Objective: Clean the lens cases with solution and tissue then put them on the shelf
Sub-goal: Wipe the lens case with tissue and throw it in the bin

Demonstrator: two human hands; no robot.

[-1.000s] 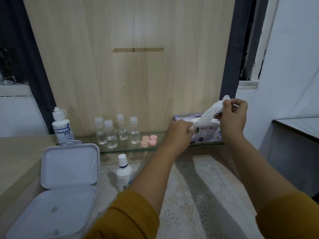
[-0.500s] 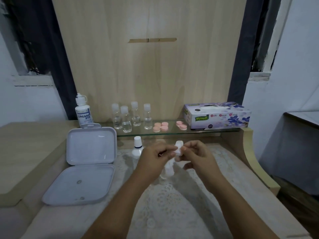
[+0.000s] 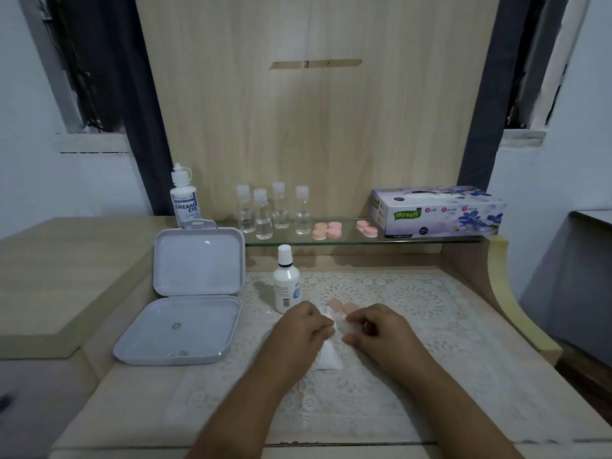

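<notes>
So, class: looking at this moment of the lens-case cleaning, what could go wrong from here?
1. The solution bottle stands upright right beside the left hand; a stray movement might topple it.
2. The pink lens case lies just beyond the tissue both hands are working; it could get nudged across the lace mat.
</notes>
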